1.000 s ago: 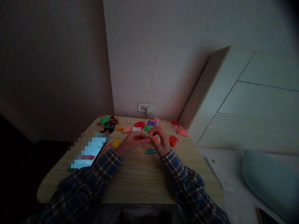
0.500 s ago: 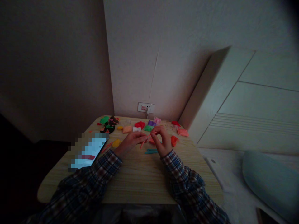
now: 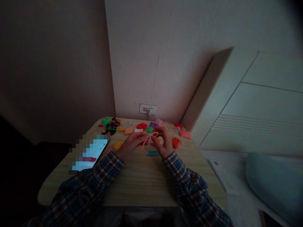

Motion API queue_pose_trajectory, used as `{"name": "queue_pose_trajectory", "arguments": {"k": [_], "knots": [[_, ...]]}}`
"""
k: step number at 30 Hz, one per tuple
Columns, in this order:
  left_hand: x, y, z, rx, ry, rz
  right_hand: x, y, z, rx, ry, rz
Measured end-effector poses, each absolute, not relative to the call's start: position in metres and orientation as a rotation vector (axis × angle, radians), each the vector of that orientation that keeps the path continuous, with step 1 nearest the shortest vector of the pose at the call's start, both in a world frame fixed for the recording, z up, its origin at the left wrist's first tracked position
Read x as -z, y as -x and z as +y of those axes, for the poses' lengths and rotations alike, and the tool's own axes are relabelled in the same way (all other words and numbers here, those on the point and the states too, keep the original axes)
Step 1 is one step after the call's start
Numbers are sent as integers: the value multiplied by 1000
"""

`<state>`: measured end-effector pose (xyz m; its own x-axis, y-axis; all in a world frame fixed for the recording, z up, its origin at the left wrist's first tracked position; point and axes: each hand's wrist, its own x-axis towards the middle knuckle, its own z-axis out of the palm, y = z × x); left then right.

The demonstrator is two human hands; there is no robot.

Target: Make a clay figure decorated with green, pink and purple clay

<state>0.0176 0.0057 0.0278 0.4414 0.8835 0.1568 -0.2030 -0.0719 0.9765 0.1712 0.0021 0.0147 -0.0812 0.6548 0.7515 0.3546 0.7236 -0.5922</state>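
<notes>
A thin pink strip of modelling clay (image 3: 147,140) curves between my two hands above the wooden table (image 3: 142,186). My left hand (image 3: 133,143) pinches it, fingers pressed together, and one end hangs down past the fingertips. The fingers of my right hand (image 3: 164,143) are bent around the strip's other end. Under the right hand lie some teal tools (image 3: 152,153) and a pink packet (image 3: 155,142), partly covered. An orange-red packet (image 3: 176,142) lies just right of that hand. Left of my left hand are a yellow lump (image 3: 117,145) and pink strips (image 3: 109,149).
A tablet-like screen (image 3: 91,153), partly blurred out, lies at the left. Along the back are a peach packet (image 3: 129,131), a red packet (image 3: 141,126), a purple one (image 3: 153,125) and dark clay figures (image 3: 110,129). A wall socket (image 3: 148,108) sits behind the table.
The pink strip has come into clearer view, now bowed between the hands with one end hanging lower. My right hand's fingers have shifted along it; my left hand stays nearly in place.
</notes>
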Motion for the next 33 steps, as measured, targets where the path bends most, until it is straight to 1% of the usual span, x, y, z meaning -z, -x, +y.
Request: {"name": "queue_pose_trajectory", "arguments": {"k": [4, 9, 18, 29, 33], "knots": [[-27, -18, 7, -1022, -1382, 695, -16, -171, 2, -258, 774, -1756], [-27, -18, 6, -1012, -1340, 700, -19, -173, 2, -196, 791, -1691], [-23, -16, 9, -1032, -1367, 702, -17, -171, 2, -271, 815, -1756], [-25, -17, 9, -1196, -1481, 782, -17, -171, 3, -242, 811, -1737], [-24, -17, 10, -1188, -1506, 769, -18, -171, 2, -265, 814, -1752]]}}
